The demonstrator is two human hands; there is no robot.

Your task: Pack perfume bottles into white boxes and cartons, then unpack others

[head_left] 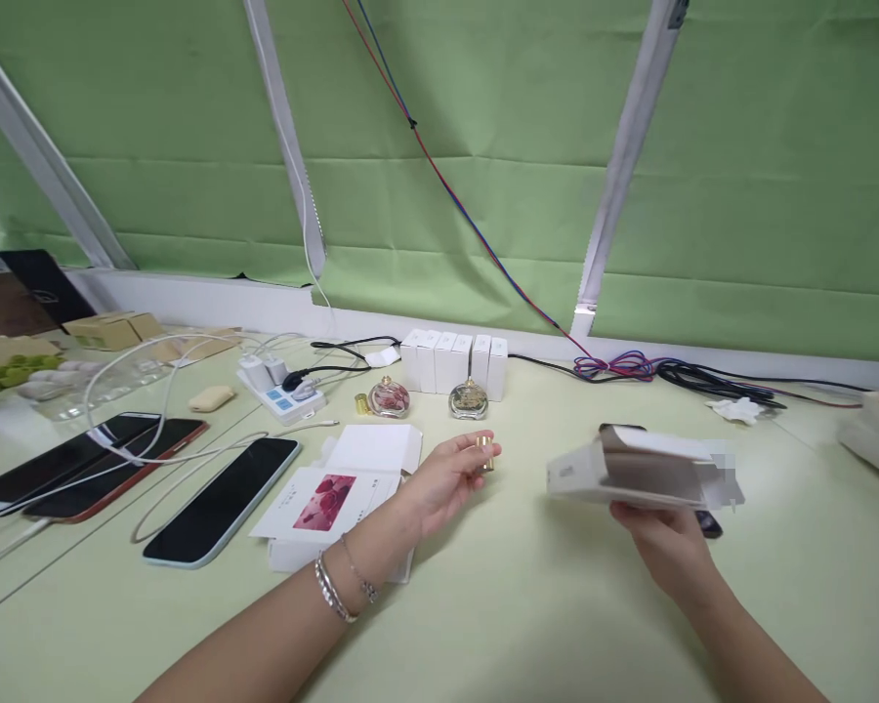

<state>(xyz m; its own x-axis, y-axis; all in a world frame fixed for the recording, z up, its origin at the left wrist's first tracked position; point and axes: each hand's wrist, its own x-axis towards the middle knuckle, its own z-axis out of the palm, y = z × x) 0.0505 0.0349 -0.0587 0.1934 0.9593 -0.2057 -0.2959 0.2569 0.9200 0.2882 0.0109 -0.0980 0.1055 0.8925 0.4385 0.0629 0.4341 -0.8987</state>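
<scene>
Between the fingertips of my left hand is a small gold bottle cap, held just above the table. My right hand grips an open white box from below, tilted and slightly blurred. Beyond my left hand stands a round glass perfume bottle with a dark pattern. To its left is a second perfume bottle, pinkish, and beside that a gold cap. Under my left forearm lie a flattened white box and a card with a pink flower picture.
Several small white boxes stand in a row at the back. At left are a power strip, phones including one in a pale case, and white cables. A dark object lies partly hidden behind the held box. Black cables lie back right.
</scene>
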